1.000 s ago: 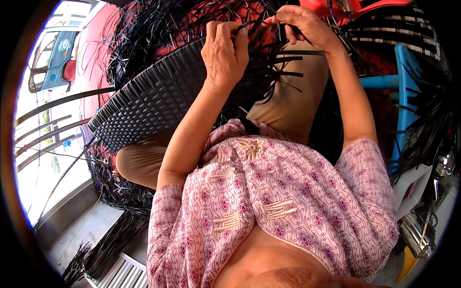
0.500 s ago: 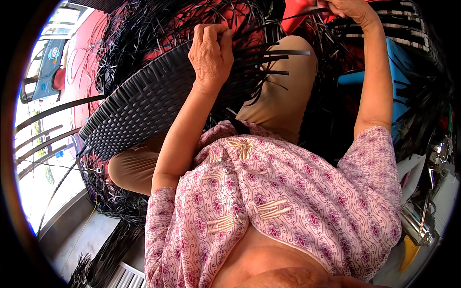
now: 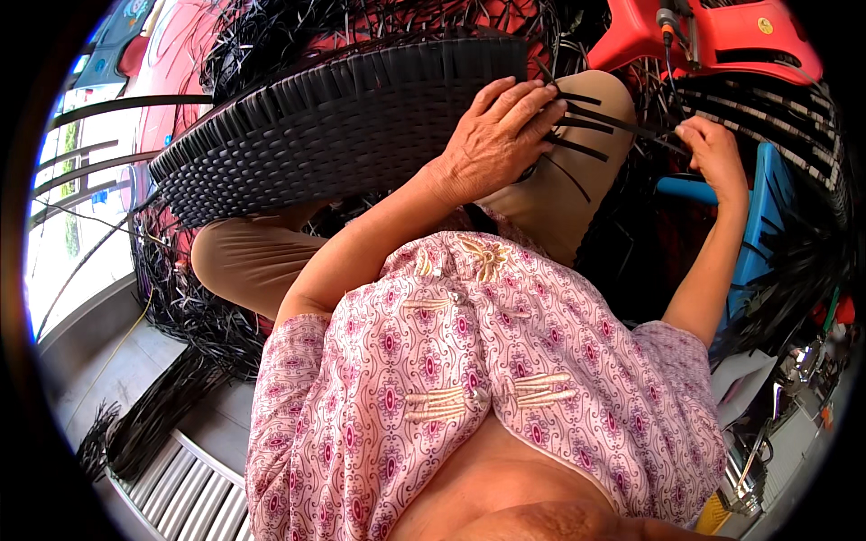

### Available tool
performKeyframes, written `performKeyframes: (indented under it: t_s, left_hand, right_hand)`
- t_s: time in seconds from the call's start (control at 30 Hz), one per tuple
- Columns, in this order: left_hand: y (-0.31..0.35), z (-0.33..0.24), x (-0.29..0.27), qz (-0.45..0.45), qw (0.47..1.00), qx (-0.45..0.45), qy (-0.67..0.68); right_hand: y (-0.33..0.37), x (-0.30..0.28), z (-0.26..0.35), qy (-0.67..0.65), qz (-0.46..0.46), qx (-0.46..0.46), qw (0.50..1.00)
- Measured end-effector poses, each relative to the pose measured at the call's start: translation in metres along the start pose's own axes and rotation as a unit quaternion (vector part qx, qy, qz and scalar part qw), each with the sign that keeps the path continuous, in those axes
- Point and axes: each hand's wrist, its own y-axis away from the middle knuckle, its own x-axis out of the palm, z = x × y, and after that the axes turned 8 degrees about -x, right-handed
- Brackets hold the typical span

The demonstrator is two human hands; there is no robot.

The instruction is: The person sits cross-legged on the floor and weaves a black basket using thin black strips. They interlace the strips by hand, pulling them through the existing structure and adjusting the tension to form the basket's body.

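A curved black woven wicker panel (image 3: 334,117) lies across my lap, its rim wrapped with strips. Loose strip ends (image 3: 586,126) stick out past its right end. My left hand (image 3: 505,135) is on that right end, fingers close together and curled over the edge; its thumb is mostly hidden. Out to the right, my right hand (image 3: 715,153) is closed in a pinch on a black flat strip (image 3: 636,129). The strip runs from the panel beside my left fingers toward my right hand.
Tangled black strips (image 3: 271,45) heap behind the panel over something red. A red plastic stool (image 3: 744,41), with a corded tool (image 3: 667,22) on it, stands at the far right. Below are a blue plastic frame (image 3: 762,216) and metal items (image 3: 744,478). A slatted grey surface (image 3: 185,491) is lower left.
My left hand moved right and down from the panel's top rim to its right end. My right hand came down from the red stool, which now shows with the corded tool.
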Motion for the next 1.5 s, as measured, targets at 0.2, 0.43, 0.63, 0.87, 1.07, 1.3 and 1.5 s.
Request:
performKeyframes:
  t_s: [0.2, 0.43, 0.63, 0.87, 1.07, 1.3, 1.5]
  left_hand:
    - [-0.001, -0.001, -0.015, -0.001, 0.985, 0.142, 0.102]
    - [0.003, -0.004, -0.054, -0.061, 0.983, 0.067, 0.158]
    - [0.008, -0.029, -0.144, -0.032, 0.93, 0.049, 0.362]
    - [0.003, -0.068, -0.183, 0.01, 0.817, 0.147, 0.557]
    - [0.002, -0.073, -0.193, 0.01, 0.807, 0.162, 0.568]
    - [-0.001, -0.063, -0.2, -0.006, 0.819, 0.165, 0.549]
    - [-0.003, -0.032, -0.176, -0.028, 0.942, -0.015, 0.335]
  right_hand:
    - [-0.011, -0.002, 0.065, -0.182, -0.224, -0.132, 0.948]
    - [0.004, 0.045, 0.124, -0.264, -0.094, -0.221, 0.934]
    - [0.008, 0.079, 0.124, -0.288, -0.042, -0.179, 0.94]
    - [0.012, 0.098, 0.119, -0.286, -0.063, -0.168, 0.941]
    - [0.017, 0.1, 0.114, -0.323, -0.056, -0.139, 0.935]
    - [0.016, 0.101, 0.111, -0.338, -0.042, -0.128, 0.932]
    - [0.023, 0.096, 0.118, -0.329, -0.033, -0.167, 0.929]
